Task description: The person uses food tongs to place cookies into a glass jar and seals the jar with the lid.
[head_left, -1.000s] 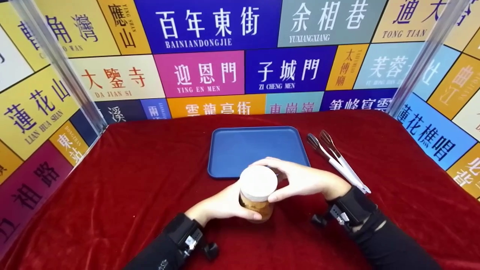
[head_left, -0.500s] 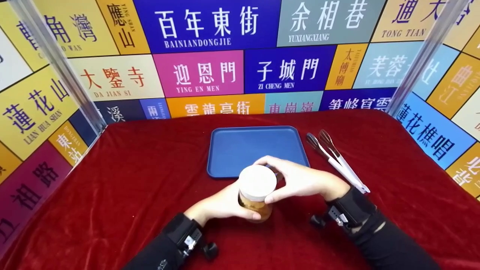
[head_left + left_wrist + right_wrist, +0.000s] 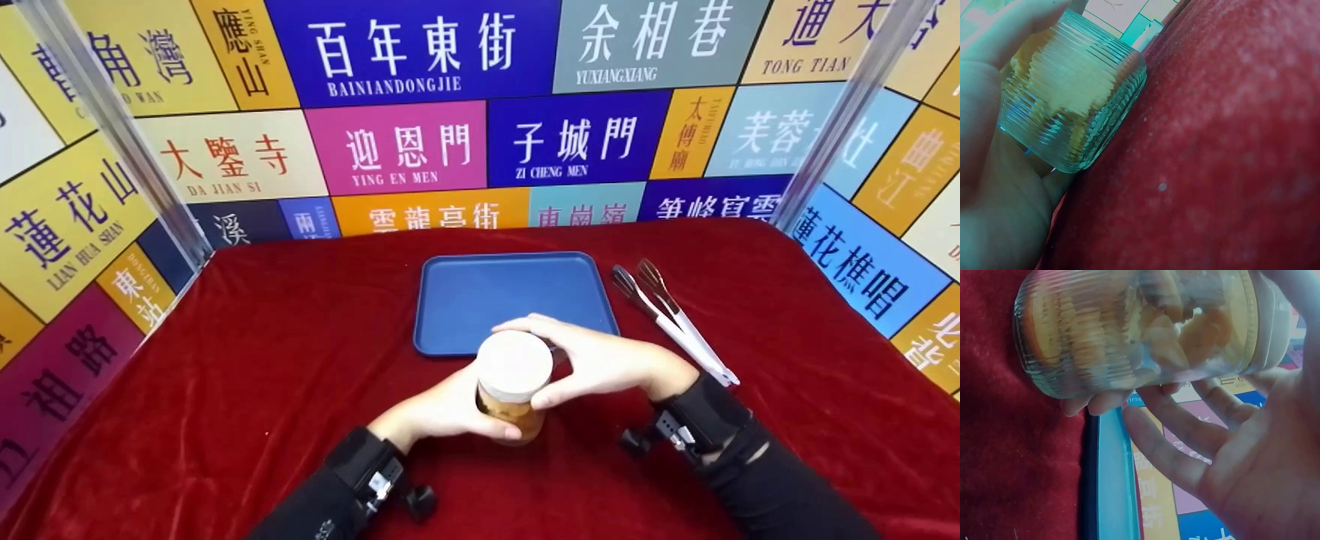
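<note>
A ribbed glass jar with a white lid stands near the middle of the head view, just before the tray. Yellow-brown pieces, some with wavy edges like biscuits, show through its glass. My left hand grips the jar's body from the left, thumb across the front. My right hand holds the lid from the right, thumb at its front edge and fingers reaching behind it. In the right wrist view, several lower fingers are spread apart from the glass.
Behind the jar lies a blue tray. A pair of tongs with white handles and dark tips rests to its right. Red cloth covers the table. Upright panels with printed signs surround the back and sides.
The right hand's fingers have shifted slightly around the lid, reaching farther left behind it. The jar, the left hand, the tray and the tongs stay practically in place.
</note>
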A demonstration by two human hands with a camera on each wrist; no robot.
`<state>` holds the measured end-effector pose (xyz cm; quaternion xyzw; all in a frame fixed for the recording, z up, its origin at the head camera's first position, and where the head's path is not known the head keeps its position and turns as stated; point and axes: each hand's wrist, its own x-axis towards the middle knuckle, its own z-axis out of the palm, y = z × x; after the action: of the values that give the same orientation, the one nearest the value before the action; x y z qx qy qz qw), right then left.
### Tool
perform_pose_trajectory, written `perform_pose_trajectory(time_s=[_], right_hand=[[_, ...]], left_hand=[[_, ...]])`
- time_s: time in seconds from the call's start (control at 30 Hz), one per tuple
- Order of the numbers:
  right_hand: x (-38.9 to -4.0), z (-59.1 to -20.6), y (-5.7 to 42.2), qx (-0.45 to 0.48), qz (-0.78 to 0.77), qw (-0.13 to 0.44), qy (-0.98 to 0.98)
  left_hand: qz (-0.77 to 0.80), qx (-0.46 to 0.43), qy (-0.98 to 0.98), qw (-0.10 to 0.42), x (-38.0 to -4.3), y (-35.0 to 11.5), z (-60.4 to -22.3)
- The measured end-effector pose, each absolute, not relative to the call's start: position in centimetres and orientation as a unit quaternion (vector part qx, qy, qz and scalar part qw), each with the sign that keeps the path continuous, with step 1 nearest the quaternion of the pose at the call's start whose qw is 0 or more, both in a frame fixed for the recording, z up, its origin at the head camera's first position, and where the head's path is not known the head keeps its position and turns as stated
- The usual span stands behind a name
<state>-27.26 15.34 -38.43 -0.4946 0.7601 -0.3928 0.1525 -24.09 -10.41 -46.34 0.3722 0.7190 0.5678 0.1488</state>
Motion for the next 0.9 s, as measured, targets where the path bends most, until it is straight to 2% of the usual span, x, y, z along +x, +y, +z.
perform_pose_trajectory(time_s=[0.5, 0.9], right_hand=[[-27.34, -38.49, 15.37, -0.488, -0.391, 0.139, 0.768], [-26.63, -38.36, 14.70, -0.442, -0.396, 0.138, 0.793]], left_hand=[[0.576, 0.379, 0.708, 0.152, -24.13, -10.34, -46.33], [0.573, 0.376, 0.711, 0.158, -24.11, -10.33, -46.27]])
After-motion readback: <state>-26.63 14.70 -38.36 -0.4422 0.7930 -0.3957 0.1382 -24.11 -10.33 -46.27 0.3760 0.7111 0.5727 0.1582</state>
